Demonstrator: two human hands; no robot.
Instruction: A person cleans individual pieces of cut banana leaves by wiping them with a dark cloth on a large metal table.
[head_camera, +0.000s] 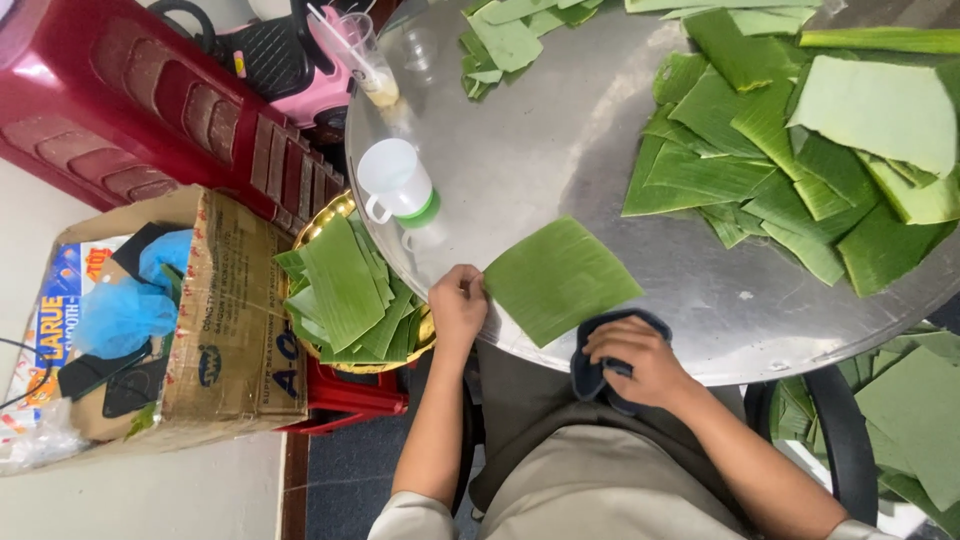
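My left hand (457, 305) pinches the near-left corner of the square green banana-leaf piece (558, 278), flat on the round steel table (560, 150). Right hand (640, 362) grip closed on a dark blue cloth (600, 372) at the table's edge. I'd keep that corner pinned and wipe along the ribs, lightly, or it may split.

Green leaves on silver metal

The square banana-leaf piece (558, 279) is bright green with fine ribbing; the folded cloth (592, 372) dark blue; the round metal bench (560, 150) dull silver; the plastic cup (397, 180) white with green base.
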